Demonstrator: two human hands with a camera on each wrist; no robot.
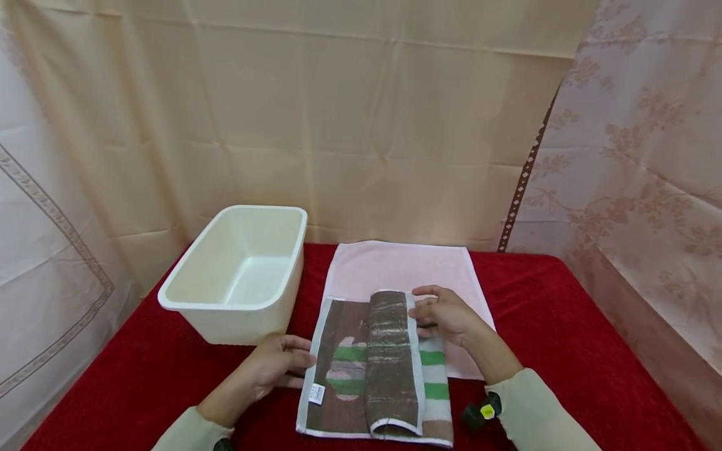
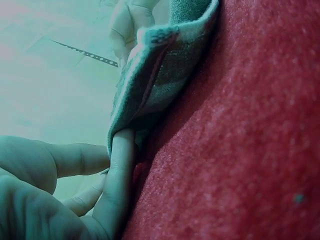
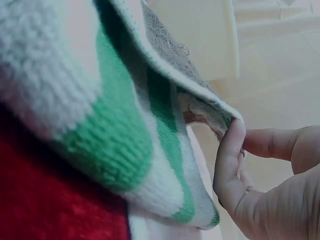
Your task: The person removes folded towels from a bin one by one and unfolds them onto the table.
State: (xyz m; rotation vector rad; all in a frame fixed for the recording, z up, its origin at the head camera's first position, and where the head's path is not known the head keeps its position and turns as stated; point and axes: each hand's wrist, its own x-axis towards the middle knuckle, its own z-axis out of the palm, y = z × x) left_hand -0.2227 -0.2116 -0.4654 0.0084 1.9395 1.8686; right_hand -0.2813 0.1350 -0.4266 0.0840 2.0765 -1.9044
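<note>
A brown towel (image 1: pixel 344 332) with white borders and green, white and pink stripes lies in front, its right part folded back over the middle. My right hand (image 1: pixel 448 316) pinches the raised far corner of this fold between thumb and fingers; the right wrist view shows the striped towel (image 3: pixel 115 155) hanging from that pinch. At the left edge my left hand (image 1: pixel 276 363) pinches the border, thumb and fingertips on either side of the towel (image 2: pixel 165 75) in the left wrist view. A small white label (image 1: pixel 317 393) shows near the front left corner.
Beneath and behind the brown towel, a pink towel (image 1: pixel 395 266) lies flat. A cream plastic basin (image 1: pixel 265 326) stands at the left. Red cloth (image 1: pixel 553 326) covers the table, and beige curtains (image 1: pixel 338 125) hang behind it.
</note>
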